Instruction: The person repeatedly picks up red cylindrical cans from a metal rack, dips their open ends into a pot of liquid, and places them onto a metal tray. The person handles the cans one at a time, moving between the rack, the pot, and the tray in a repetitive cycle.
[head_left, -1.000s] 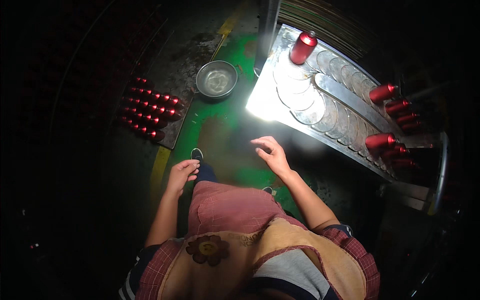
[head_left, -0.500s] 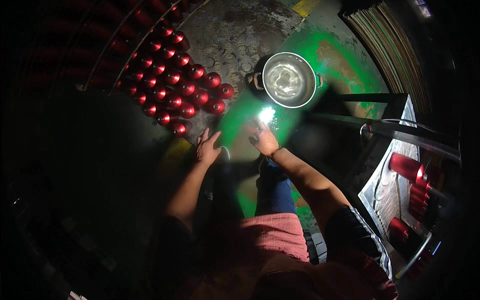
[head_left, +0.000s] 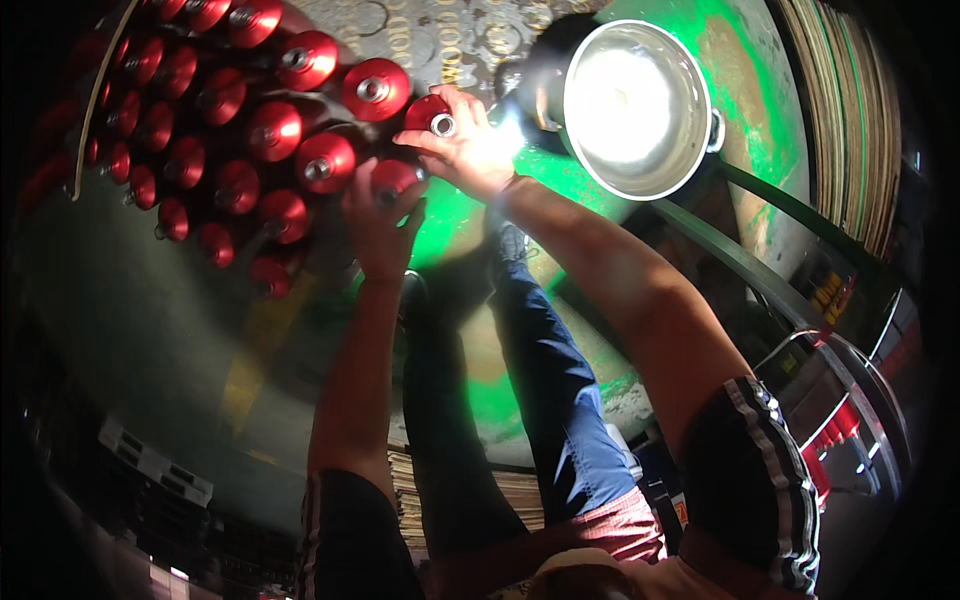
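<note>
Around the left hand (head_left: 382, 225), the bottles (head_left: 274, 131) look like smooth, glossy metal with bare, shiny necks (head_left: 362, 88). Right of the right hand (head_left: 474, 152), the pot (head_left: 692, 130) is smooth, bright metal. Beneath that hand, the floor (head_left: 448, 218) looks painted and worn; bodyward, the trousers (head_left: 560, 380) are matt cloth.

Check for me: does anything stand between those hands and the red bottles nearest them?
Nothing visible does: the right hand is at one red bottle, the left hand at a second bottle. The metal pot stands clear, to the right.
</note>
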